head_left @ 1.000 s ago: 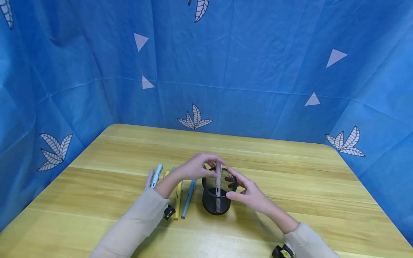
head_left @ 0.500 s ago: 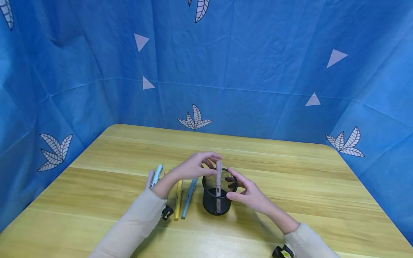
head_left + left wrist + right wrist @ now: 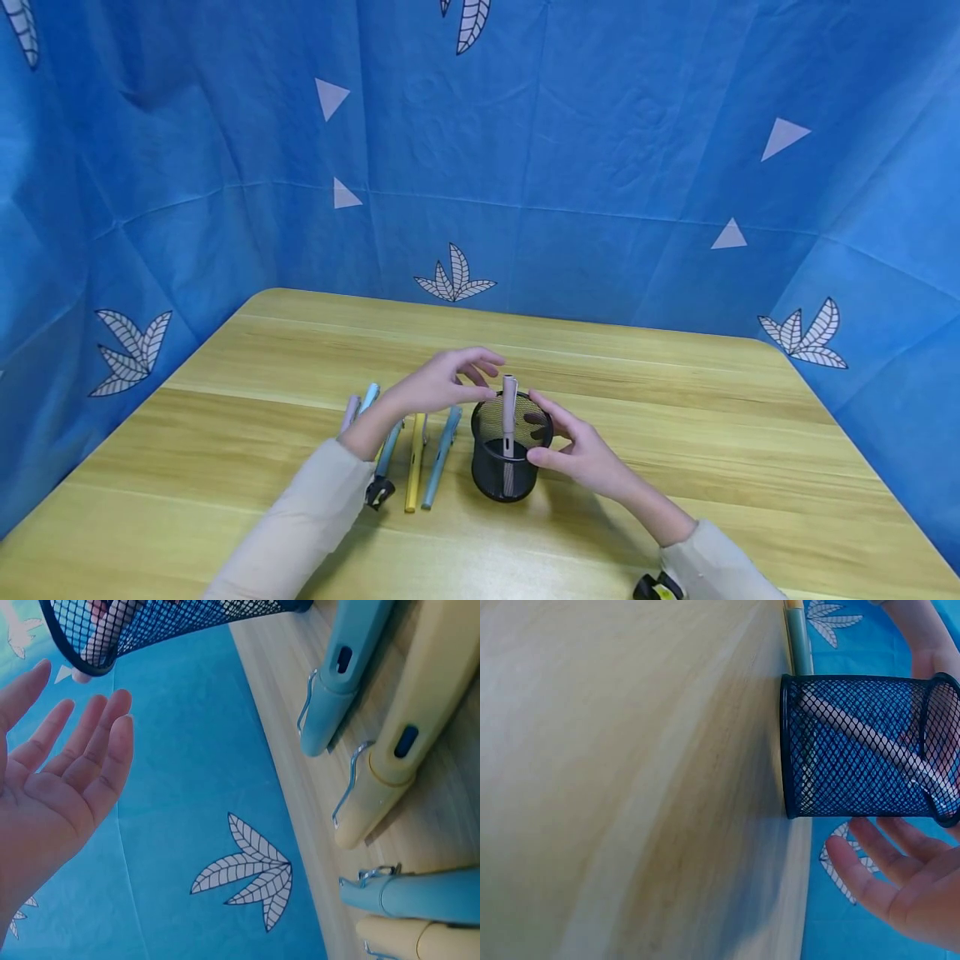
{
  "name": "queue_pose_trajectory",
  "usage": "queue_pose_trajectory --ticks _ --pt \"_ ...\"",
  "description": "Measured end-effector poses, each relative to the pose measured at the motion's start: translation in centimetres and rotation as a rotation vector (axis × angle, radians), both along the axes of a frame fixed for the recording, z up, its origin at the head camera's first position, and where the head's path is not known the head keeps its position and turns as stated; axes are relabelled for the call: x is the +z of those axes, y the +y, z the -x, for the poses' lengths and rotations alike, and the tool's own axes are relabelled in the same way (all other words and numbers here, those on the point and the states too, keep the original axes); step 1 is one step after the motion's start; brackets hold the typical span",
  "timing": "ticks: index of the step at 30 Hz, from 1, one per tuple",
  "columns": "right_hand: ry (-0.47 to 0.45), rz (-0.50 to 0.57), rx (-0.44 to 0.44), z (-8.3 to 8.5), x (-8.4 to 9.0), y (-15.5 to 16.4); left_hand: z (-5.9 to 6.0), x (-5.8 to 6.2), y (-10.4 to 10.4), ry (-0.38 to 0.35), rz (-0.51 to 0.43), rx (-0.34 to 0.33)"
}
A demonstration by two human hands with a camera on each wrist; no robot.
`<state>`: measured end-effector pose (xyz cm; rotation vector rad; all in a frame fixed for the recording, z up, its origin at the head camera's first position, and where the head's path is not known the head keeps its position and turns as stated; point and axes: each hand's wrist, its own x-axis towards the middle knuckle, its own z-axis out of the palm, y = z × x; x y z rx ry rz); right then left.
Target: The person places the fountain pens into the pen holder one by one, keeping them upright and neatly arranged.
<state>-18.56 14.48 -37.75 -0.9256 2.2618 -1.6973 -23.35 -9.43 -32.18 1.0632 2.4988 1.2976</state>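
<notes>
A black mesh pen holder (image 3: 487,477) stands upright on the table with one mauve pen (image 3: 509,417) leaning inside, its clipped cap above the rim. My left hand (image 3: 442,383) hovers just left of the rim, fingers spread and holding nothing; the left wrist view shows its palm bare, close to the holder (image 3: 195,626). My right hand (image 3: 581,450) holds the holder's right side, thumb at the near rim and index finger at the far rim. In the right wrist view, fingertips of this hand (image 3: 907,877) touch the mesh and the pen (image 3: 885,746) slants within it.
Left of the holder lie a teal pen (image 3: 442,458), a yellow pen (image 3: 415,467) and another blue one (image 3: 388,454). Farther left, a light blue pen (image 3: 370,397) and a lilac pen (image 3: 350,412) are partly behind my left arm. Blue patterned cloth (image 3: 600,167) hangs behind the table.
My left hand has let go of the mauve pen and drawn back to the left with its fingers opening. The pen stays in the holder; my right hand has kept its place.
</notes>
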Motion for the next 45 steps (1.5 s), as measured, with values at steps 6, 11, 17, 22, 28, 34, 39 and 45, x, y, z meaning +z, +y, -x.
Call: queue_pose_trajectory --ticks 6,11,17,22,28,34,39,45 --pt "0.010 0.002 0.002 0.0 0.0 0.0 0.0 0.0 -0.7 0.005 -0.009 0.019" --pt "0.013 0.001 -0.001 0.0 0.0 0.0 0.0 0.0 -1.2 -0.003 -0.016 0.040" --pt "0.010 0.013 -0.001 0.0 -0.1 0.0 -0.1 0.1 -1.9 -0.009 -0.015 0.062" --pt "0.010 0.006 -0.009 0.0 -0.1 0.0 -0.3 0.3 -2.5 -0.011 -0.017 0.076" --pt "0.004 0.000 -0.015 0.0 0.0 0.0 -0.7 0.7 -3.3 -0.030 -0.006 0.107" --pt "0.002 -0.006 -0.024 -0.1 0.0 0.0 -0.2 0.0 -4.4 -0.030 -0.034 0.109" --pt "0.004 -0.003 -0.023 -0.1 0.0 0.1 0.0 -0.3 -5.1 -0.053 -0.047 0.128" --pt "0.007 -0.012 -0.032 -0.1 -0.1 0.1 0.1 -0.5 -5.8 -0.091 -0.052 0.144"
